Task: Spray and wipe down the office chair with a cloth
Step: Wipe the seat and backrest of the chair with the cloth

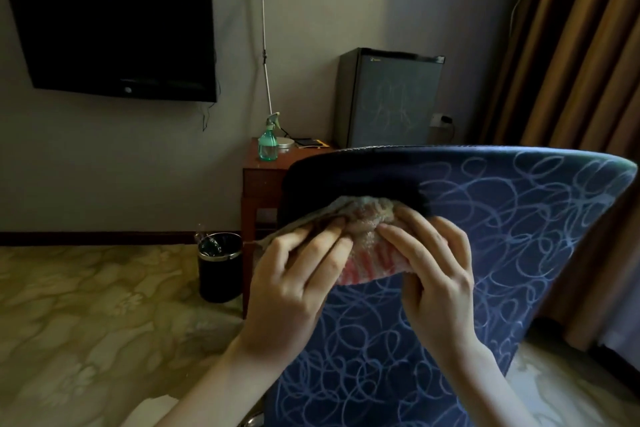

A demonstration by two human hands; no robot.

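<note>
The office chair's backrest (pixel 502 225), blue fabric with pale looping scribbles, fills the right half of the head view. Its upper left part is darker, as if damp. A pale cloth with pink stripes (pixel 367 246) lies bunched against the backrest. My left hand (pixel 294 288) presses the cloth with straight fingers from the left. My right hand (pixel 436 274) presses its right side, fingers spread over it. A green spray bottle (pixel 267 144) stands upright on the wooden side table (pixel 256 180) behind the chair, out of both hands.
A black waste bin (pixel 220 267) stands on the patterned carpet left of the side table. A small grey fridge (pixel 388 97) is behind the chair. A dark wall television (pixel 110 31) hangs at the left, brown curtains (pixel 581 45) at the right.
</note>
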